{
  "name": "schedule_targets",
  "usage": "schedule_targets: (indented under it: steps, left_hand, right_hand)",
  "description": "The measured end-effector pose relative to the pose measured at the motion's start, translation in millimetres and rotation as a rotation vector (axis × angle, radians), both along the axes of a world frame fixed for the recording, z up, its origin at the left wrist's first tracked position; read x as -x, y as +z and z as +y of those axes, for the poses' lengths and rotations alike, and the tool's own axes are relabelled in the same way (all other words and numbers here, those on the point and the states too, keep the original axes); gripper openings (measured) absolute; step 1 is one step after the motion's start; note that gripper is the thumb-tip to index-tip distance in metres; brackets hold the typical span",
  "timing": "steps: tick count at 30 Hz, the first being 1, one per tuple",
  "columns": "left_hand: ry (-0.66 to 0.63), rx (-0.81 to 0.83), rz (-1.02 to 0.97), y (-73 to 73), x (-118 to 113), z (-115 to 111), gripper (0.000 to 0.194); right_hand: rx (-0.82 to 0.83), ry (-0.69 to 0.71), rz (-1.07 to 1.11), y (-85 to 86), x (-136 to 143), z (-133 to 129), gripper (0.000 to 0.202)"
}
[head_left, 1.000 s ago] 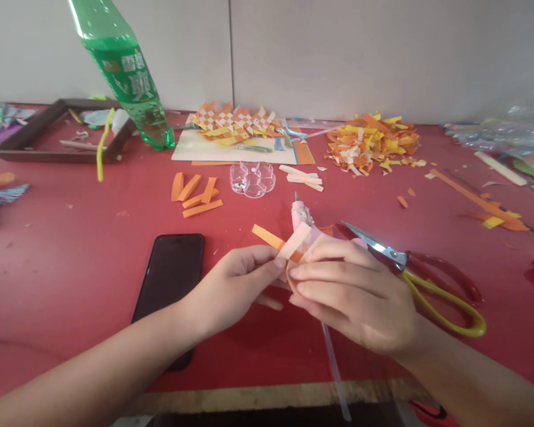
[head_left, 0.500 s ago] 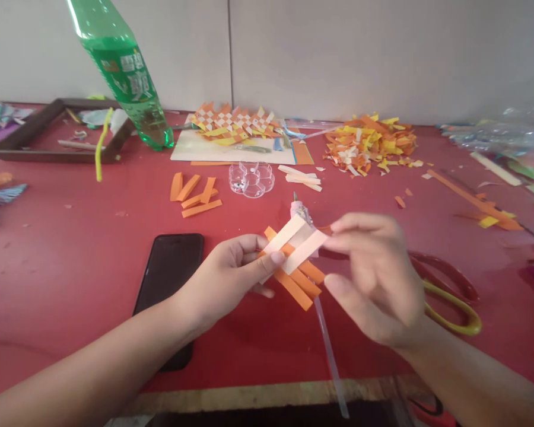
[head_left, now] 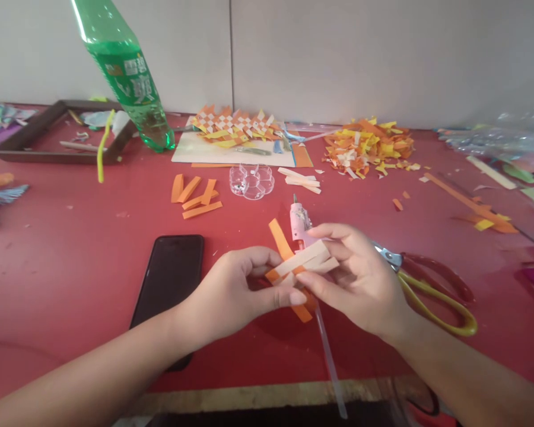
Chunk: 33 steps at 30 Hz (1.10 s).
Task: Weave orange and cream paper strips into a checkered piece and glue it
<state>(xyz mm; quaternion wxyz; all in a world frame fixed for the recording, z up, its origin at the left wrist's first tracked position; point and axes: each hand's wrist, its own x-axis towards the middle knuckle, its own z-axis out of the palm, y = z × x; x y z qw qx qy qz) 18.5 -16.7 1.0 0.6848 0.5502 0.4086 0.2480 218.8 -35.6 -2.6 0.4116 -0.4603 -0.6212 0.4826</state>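
Orange and cream paper strips (head_left: 303, 257) cross each other between my two hands. My left hand (head_left: 244, 284) pinches them from the left, its thumb on top near the lower crossing. From the right, my right hand (head_left: 360, 276) grips the same strips, thumb in front and fingers behind. One orange strip points up and away, and another sticks out below the left thumb. Just beyond the strips a pink glue gun (head_left: 299, 220) lies on the red table (head_left: 93, 267), with a clear glue stick (head_left: 331, 362) running toward the front edge.
A black phone (head_left: 169, 279) lies by my left forearm, scissors (head_left: 445, 302) by the right. Farther back are orange strips (head_left: 198, 204), cream strips (head_left: 300, 179), a clear bead tray (head_left: 251, 182), a woven piece (head_left: 235, 124), scraps (head_left: 369, 145), a green bottle (head_left: 133, 83) and a frame (head_left: 24, 155).
My right hand has moved left and closed on the strips. The cream strips have turned and lie closer together, one orange strip now points upward, and more of the glue gun and scissors shows.
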Motion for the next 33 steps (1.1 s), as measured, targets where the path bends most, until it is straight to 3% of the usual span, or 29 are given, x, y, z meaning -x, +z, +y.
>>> schedule_targets:
  steps: [7,9,12,14,16,20,23,26,30,33]
  left_hand:
    - [0.089,0.119,-0.094,2.0,0,4,0.017]
    - [0.144,0.154,-0.114,2.9,0,5,0.019]
    - [0.29,0.204,-0.179,1.4,2,8,0.021]
    - [0.359,0.232,-0.183,-0.9,3,11,0.022]
    - [0.447,0.224,-0.166,-3.5,5,13,0.024]
    - [0.605,0.147,-0.166,-6.9,9,15,0.025]
    - [0.588,0.157,-0.135,-7.9,11,16,0.025]
    - [0.576,0.152,-0.143,-7.5,9,16,0.025]
    - [0.64,0.139,-0.198,-6.8,7,18,0.024]
    - [0.667,0.122,-0.228,-7.7,7,20,0.024]
  right_hand:
    - [-0.161,0.089,0.028,1.9,-3,0,0.042]
    - [-0.196,0.05,0.007,1.5,-6,4,0.036]
    - [-0.271,-0.135,-0.073,-1.4,-18,15,0.014]
    - [-0.274,-0.266,-0.233,-2.6,-29,25,0.006]
    - [-0.261,-0.297,-0.477,-1.6,-40,35,0.008]
    - [-0.304,-0.09,-0.867,5.2,-58,44,0.025]
    - [-0.333,0.018,-0.995,5.2,-61,40,0.04]
    - [-0.386,0.016,-1.099,-3.4,-58,34,0.046]
    - [-0.458,-0.075,-1.145,-12.8,-53,35,0.038]
    - [-0.455,-0.193,-1.048,-9.1,-51,38,0.033]
